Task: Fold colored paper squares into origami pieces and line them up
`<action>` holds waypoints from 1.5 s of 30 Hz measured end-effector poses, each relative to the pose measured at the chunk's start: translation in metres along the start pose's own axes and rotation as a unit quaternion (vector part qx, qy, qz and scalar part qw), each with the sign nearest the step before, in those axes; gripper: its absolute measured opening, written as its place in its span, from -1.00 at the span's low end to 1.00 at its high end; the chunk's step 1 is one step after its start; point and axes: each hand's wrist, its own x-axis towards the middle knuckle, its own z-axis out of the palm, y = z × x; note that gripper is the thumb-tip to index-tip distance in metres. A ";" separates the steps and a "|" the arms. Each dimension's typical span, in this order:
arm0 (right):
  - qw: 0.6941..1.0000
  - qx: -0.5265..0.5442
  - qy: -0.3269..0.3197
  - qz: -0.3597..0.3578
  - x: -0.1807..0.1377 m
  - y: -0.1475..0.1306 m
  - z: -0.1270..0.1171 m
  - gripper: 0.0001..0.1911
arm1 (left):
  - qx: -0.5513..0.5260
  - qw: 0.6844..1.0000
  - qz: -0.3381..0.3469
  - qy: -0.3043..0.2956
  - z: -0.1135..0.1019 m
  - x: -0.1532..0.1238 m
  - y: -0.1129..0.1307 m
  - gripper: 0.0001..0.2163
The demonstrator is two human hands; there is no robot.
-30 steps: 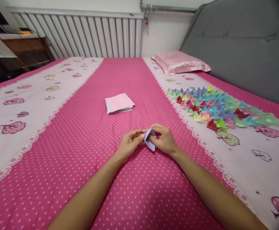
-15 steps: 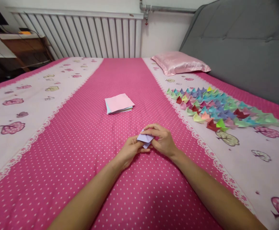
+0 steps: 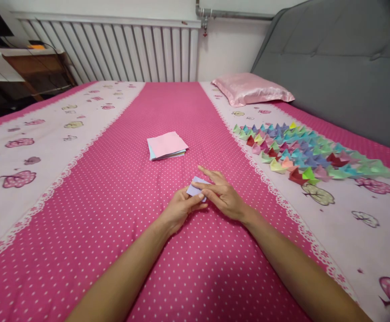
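A small folded piece of lavender origami paper (image 3: 194, 189) is held between my two hands, just above the pink dotted bedspread (image 3: 195, 264). My left hand (image 3: 181, 205) grips its left and lower side, with the thumb on top. The thumb and a finger of my right hand (image 3: 224, 197) close on the paper's right side, while other fingers stretch forward past it. Fingers cover part of the paper, so its full shape is hidden. Beyond my hands lies a stack of square paper sheets (image 3: 167, 144), pink on top.
To the right, rows of small folded paper boats (image 3: 295, 154) in many colours stand on the bedspread. A pink satin pillow (image 3: 252, 88) rests near the grey headboard (image 3: 336, 71). A white radiator (image 3: 131, 49) lines the far wall, and a desk (image 3: 30, 67) stands at the left.
The lavender paper has gone from opened out with a flap showing to a flatter piece. My left thumb now presses on top, and fingers of my right hand have lifted and stretched forward.
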 end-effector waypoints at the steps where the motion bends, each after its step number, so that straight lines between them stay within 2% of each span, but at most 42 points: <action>1: 1.000 0.018 0.010 0.005 0.000 0.000 0.001 -0.69 | 0.020 1.000 0.007 -0.005 -0.001 0.001 -0.002 -0.76; 4: 0.994 0.085 0.045 0.047 0.001 0.001 0.003 -0.69 | 0.079 0.997 0.019 -0.006 -0.003 0.002 -0.006 -0.73; 8: 0.970 0.179 0.064 0.152 0.001 0.001 0.004 -0.44 | 0.161 0.987 0.000 -0.017 -0.004 0.002 -0.008 -0.72; 9: 0.963 0.199 0.053 0.176 0.001 0.001 0.004 -0.46 | 0.171 0.985 -0.007 -0.019 -0.004 0.002 -0.009 -0.71; 12: 0.946 0.238 0.021 0.219 0.001 0.002 0.004 -0.68 | 0.180 0.983 -0.022 -0.018 -0.004 0.001 -0.009 -0.68; 14: 0.937 0.259 0.018 0.233 0.001 0.003 0.005 -0.73 | 0.186 0.982 -0.027 -0.020 -0.004 0.001 -0.010 -0.66; 20: 0.932 0.266 0.039 0.244 0.001 0.006 0.006 -0.68 | 0.223 0.972 -0.055 -0.043 -0.005 0.002 -0.010 -0.63; 26: 0.917 0.288 0.032 0.272 0.001 0.006 0.007 -0.66 | 0.251 0.964 -0.050 -0.065 -0.003 0.000 -0.007 -0.70; 31: 0.924 0.265 0.046 0.270 0.001 0.009 0.010 -0.68 | 0.255 0.959 -0.108 -0.064 -0.002 -0.003 -0.003 -0.72; 34: 0.921 0.265 0.043 0.282 0.000 0.016 0.011 -0.68 | 0.281 0.945 -0.127 -0.105 -0.002 -0.006 0.000 -0.70; 36: 0.918 0.269 0.019 0.289 -0.002 0.023 0.011 -0.67 | 0.297 0.936 -0.123 -0.144 -0.003 -0.009 0.003 -0.70; 38: 0.920 0.263 -0.008 0.291 -0.002 0.029 0.011 -0.66 | 0.324 0.933 -0.075 -0.140 -0.003 -0.010 0.006 -0.72; 40: 0.929 0.238 -0.024 0.283 -0.002 0.032 0.011 -0.66 | 0.383 0.920 0.038 -0.078 -0.005 -0.009 0.007 -0.76; 41: 0.936 0.217 -0.029 0.277 -0.002 0.033 0.012 -0.66 | 0.427 0.897 0.105 -0.043 -0.006 -0.007 0.008 -0.80; 43: 0.951 0.158 -0.037 0.262 -0.001 0.034 0.012 -0.67 | 0.524 0.825 0.210 -0.002 -0.011 -0.003 0.006 -0.87; 45: 0.963 0.092 -0.036 0.252 -0.001 0.034 0.013 -0.69 | 0.603 0.758 0.249 -0.009 -0.016 0.002 0.003 -0.87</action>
